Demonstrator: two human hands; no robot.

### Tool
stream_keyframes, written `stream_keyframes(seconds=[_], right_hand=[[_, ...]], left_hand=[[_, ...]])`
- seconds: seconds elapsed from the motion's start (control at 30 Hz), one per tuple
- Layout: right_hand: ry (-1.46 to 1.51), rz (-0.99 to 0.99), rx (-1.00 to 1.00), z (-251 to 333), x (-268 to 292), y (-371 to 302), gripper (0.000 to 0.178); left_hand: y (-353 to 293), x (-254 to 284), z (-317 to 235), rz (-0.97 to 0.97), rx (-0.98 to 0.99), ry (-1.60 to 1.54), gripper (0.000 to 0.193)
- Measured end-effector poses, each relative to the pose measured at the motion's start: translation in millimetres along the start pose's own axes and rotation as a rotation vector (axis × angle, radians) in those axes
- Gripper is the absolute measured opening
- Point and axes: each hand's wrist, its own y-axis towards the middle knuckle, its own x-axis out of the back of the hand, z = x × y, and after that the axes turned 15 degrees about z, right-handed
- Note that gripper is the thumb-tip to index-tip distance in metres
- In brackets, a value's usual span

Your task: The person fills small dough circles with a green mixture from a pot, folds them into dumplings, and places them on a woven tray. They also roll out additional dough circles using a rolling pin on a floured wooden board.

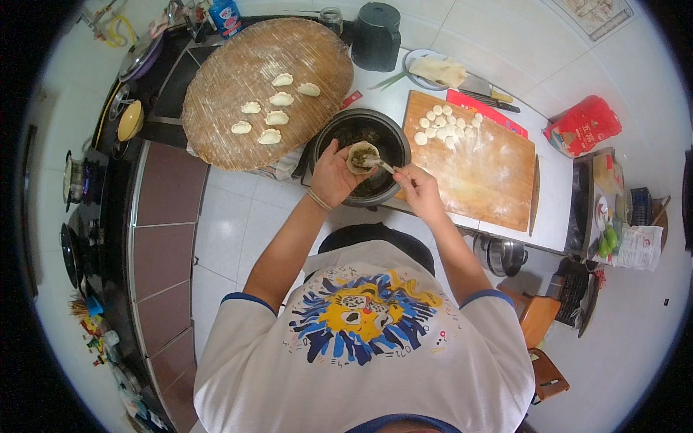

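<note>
My left hand (333, 175) cups a round dumpling wrapper (356, 153) with greenish filling on it. In my right hand (420, 190) is the handle of a spoon (378, 163), its tip against the filling. Both hands are over the near side of a dark round pot (395, 137), whose contents are partly hidden by the hand and wrapper. To the left, several folded dumplings (276, 117) lie on a large round woven tray (216, 94). Several small dough pieces (440, 124) rest on a floured wooden board (498, 187) to the right.
Behind the pot stands a dark kettle (375, 36), with a glass jar (330, 20) beside it. A knife (498, 103) lies past the board near a bowl (413, 71). At the right end sits a red bag (586, 127). Along the left runs a dark counter (108, 245) with a stove.
</note>
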Motion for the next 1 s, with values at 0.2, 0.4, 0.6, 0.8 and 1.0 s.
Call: stream_keyframes(seconds=[0.2,0.4,0.6,0.8,1.0], right_hand=[[0.041,-0.091,-0.059,1.2,9.4,0.9,0.010],[-0.010,-0.066,-0.034,10.6,0.9,-1.0,0.014],[-0.079,-0.093,-0.142,19.2,22.5,2.0,0.023],[-0.132,0.001,-0.242,22.5,33.1,5.4,0.026],[-0.217,-0.006,-0.220,17.4,30.5,4.6,0.025]], left_hand=[[-0.8,-4.3,-1.0,0.008,-0.038,-0.065,0.063],[-0.8,0.8,2.3,0.030,-0.050,-0.097,0.063],[-3.5,-1.2,0.3,0.022,-0.060,-0.040,0.063],[-3.1,1.0,-2.7,0.008,-0.055,0.009,0.062],[-6.7,5.0,-3.9,0.007,-0.065,0.005,0.061]])
